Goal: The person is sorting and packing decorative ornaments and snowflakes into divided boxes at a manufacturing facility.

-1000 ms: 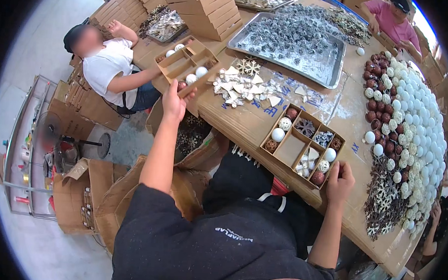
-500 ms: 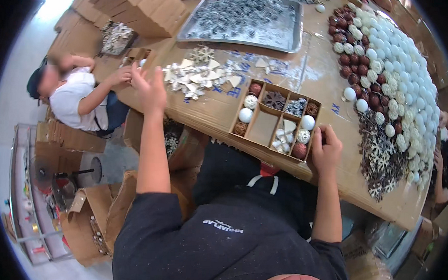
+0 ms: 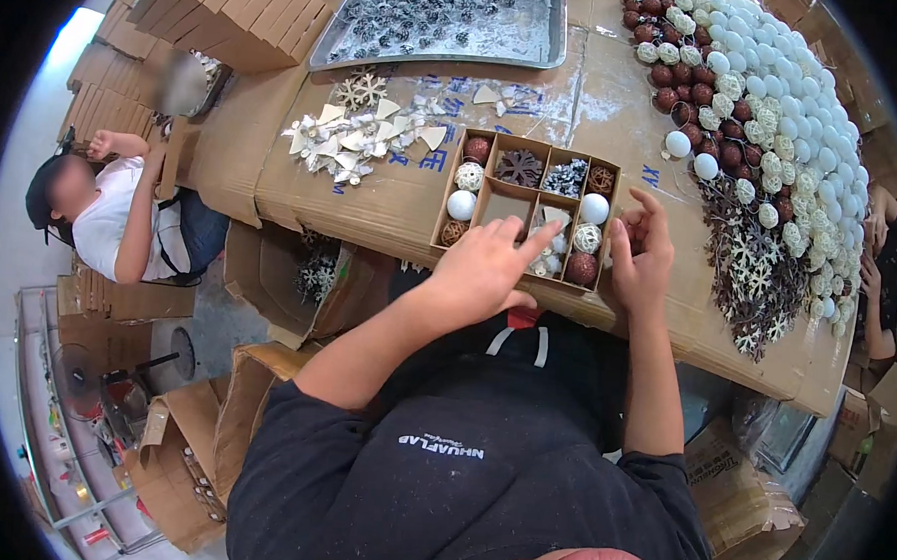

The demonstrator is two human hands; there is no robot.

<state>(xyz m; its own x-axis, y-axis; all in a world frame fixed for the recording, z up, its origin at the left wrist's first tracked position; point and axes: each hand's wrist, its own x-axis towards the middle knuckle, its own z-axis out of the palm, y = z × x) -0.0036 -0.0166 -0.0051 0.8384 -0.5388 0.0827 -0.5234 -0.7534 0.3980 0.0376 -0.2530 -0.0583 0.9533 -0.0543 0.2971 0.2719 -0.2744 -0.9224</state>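
Since 0.5 s ago my left hand (image 3: 484, 272) came back from 10 o'clock to the divided box (image 3: 525, 208) | fingers loosely spread over white pieces | right hand (image 3: 642, 258) open at 3 o'clock | filling step; next: seat pieces flat.

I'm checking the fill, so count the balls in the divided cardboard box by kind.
Dark red balls: 2
Smooth white balls: 2
White woven balls: 2
Brown woven balls: 2
Total: 8 showing; the left hand covers part of the box.
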